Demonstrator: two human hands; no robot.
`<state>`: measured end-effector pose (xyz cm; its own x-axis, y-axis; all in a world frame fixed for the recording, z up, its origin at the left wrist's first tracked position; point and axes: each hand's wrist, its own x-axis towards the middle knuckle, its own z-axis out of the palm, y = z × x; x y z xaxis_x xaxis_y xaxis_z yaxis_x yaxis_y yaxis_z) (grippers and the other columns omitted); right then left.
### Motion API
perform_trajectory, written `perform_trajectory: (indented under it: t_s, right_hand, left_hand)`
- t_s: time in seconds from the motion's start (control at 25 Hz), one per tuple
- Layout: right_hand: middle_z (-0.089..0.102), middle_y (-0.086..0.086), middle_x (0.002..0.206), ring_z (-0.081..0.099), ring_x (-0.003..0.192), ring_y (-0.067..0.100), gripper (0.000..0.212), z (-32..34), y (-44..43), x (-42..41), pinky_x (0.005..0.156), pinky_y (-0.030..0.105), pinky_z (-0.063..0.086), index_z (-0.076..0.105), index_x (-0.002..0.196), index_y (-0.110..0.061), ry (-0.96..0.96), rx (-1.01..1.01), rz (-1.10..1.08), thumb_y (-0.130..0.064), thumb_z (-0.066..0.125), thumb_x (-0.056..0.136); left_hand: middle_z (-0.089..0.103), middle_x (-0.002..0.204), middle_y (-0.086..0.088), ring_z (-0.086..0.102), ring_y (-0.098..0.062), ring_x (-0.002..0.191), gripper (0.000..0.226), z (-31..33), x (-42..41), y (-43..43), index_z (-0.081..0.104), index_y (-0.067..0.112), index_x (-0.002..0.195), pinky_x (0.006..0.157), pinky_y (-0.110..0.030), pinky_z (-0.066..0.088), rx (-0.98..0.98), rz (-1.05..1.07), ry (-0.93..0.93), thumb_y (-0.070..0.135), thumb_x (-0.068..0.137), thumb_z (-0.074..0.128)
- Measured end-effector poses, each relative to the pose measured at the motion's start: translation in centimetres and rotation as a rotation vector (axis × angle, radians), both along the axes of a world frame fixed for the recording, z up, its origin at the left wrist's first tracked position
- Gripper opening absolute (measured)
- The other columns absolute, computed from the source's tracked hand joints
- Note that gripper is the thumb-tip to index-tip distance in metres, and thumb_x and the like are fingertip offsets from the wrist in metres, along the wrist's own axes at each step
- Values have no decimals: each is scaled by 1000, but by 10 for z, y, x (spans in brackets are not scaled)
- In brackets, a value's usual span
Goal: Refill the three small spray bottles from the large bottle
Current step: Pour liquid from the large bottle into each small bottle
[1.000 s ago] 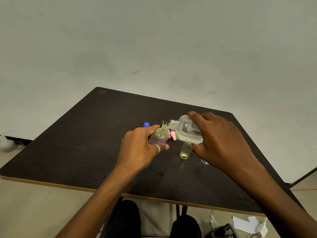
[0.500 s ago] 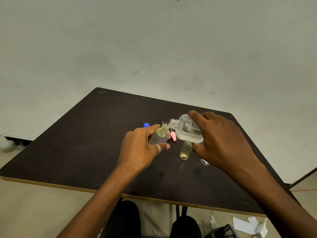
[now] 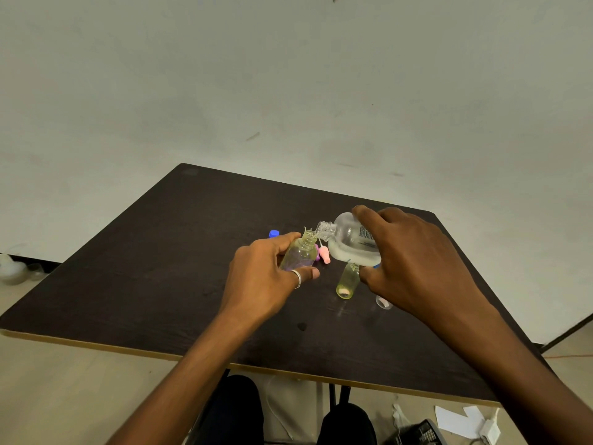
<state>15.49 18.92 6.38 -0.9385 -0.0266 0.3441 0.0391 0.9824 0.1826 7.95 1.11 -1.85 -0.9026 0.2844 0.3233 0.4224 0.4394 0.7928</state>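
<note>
A blue cap (image 3: 273,233) lay farthest left on the dark bench (image 3: 160,268), apart from the rest. Beside it the left hand (image 3: 266,277) had its grip closed round a small spray bottle (image 3: 300,252), thumb on the far side and a ringed finger across the near side. The bottle's open neck pointed up and to the right. A pink spray head (image 3: 324,254) lay just behind it (something purple beside it was too hidden to name). The large bottle (image 3: 351,242) was tipped nearly flat, its mouth at the small bottle's neck and pale liquid pooled along its lower side. Under it stood a second small bottle (image 3: 347,281), yellowish, its top hidden. The right hand (image 3: 414,264) kept its grip wrapped on the large bottle, fingers over the top, thumb beneath. A clear cap (image 3: 383,302) lay just beside that hand.
</note>
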Motion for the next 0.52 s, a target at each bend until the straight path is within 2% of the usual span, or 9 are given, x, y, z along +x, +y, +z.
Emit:
perform_trajectory:
  t_s: [0.2,0.4,0.52]
  right_hand:
    - [59,-2,114,58,97,23,79,-1,1,0,70,30,46,32,143,-33,10,-8,4,-35,71,74]
    - [61,-3,104,60,87,23,75,-7,1,1,65,30,48,38,137,-33,37,-69,-2,-38,72,70]
    - [63,-5,105,60,87,19,73,-14,1,2,67,26,43,43,133,-35,56,-176,7,-44,73,68]
  left_hand:
    - [72,116,11,65,-1,100,62,-1,1,0,61,31,132,83,-10,46,41,-14,-11,40,75,82]
    - [70,122,9,64,-2,107,66,-2,0,2,60,28,135,88,-14,48,107,-27,-44,40,74,82]
    - [72,114,13,65,1,100,59,-1,2,1,64,30,130,87,-12,51,148,-45,-36,38,74,83]
